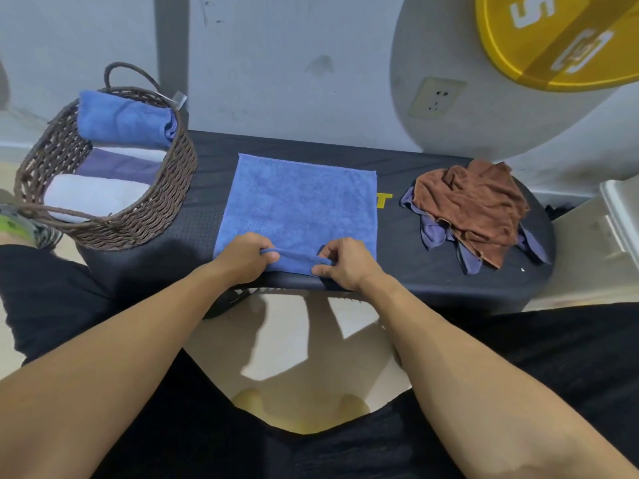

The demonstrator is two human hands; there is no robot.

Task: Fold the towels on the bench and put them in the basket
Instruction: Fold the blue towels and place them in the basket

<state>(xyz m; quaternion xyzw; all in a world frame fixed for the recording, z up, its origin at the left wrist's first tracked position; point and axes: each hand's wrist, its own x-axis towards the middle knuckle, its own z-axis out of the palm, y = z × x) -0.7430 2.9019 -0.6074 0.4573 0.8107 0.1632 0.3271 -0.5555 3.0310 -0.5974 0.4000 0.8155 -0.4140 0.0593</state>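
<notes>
Your left hand [247,257] and right hand [340,262] both pinch the blue towel [297,202]'s near edge, rolled between your fingertips.

Blue towel [297,198] flat on bench [397,271]

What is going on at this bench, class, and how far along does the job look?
A person is folding towels. Both hands, the left hand and right hand, pinch the near edge of a blue towel spread flat on the black bench. The wicker basket at the left end already holds rolled towels, one of them blue. A crumpled pile, a brown towel over a purple one, waits at the right end.
</notes>
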